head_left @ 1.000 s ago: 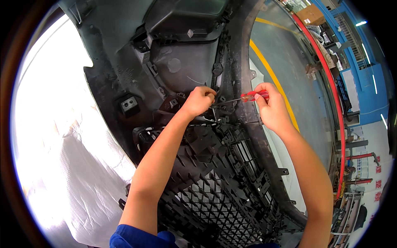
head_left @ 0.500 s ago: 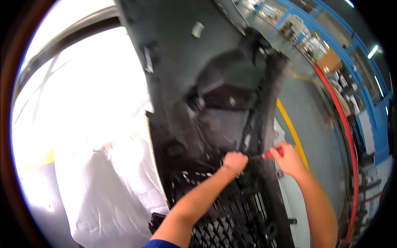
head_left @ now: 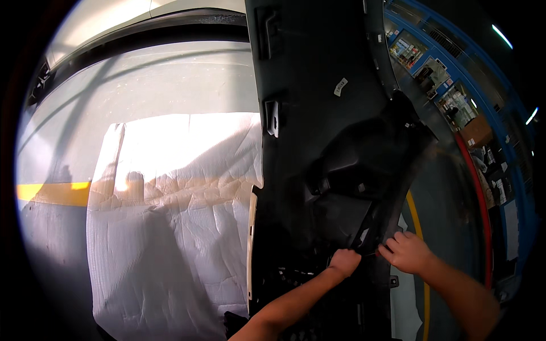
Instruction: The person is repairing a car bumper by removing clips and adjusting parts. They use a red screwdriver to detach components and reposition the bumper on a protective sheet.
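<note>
A large black car bumper [head_left: 307, 113] stretches through the middle of the view with its inner side toward me. My left hand [head_left: 344, 262] is closed in a fist at the lower part of this inner side; whatever its fingers hold is hidden. To its right, near the bumper's edge, my right hand [head_left: 406, 252] is closed round a screwdriver [head_left: 379, 252] with a red handle. The thin shaft points left toward my left fist. Fingers cover most of the handle, and I cannot tell what the tip touches.
White padded sheeting [head_left: 165, 244] lies left of the bumper on the grey floor. A small pale label [head_left: 340, 87] and a bracket [head_left: 272, 118] are on the bumper. A yellow floor line [head_left: 419, 221], a red rail [head_left: 476, 187] and a cardboard box [head_left: 476, 132] are to the right.
The view has shifted, so the bumper and both hands appear lower and farther right. My right hand is slightly closer to my left, and less of the red handle shows.
</note>
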{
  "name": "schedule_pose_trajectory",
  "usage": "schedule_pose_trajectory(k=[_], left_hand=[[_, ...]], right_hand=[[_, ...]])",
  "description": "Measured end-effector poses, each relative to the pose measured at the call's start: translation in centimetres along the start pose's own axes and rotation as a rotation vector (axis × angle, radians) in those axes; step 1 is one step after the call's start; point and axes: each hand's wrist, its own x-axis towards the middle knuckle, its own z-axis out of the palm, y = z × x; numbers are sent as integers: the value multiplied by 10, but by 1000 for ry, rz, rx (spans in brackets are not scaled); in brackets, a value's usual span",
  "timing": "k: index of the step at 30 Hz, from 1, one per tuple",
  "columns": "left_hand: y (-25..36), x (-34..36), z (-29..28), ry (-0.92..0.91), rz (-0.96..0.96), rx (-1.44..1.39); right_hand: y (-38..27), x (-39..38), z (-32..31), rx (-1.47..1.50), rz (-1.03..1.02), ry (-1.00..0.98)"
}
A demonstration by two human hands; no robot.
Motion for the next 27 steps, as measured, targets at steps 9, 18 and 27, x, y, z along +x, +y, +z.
schedule_pose_trajectory(k=[9,18,27], left_hand=[[13,6,-6,-5,22,0],[15,3,-16,-82,-24,6],[12,5,-4,-33,20,43]], right_hand=[[1,-3,-20,752,730,-765],[-12,4,-19,782,802,-316],[-13,-35,0,421,354,-112]])
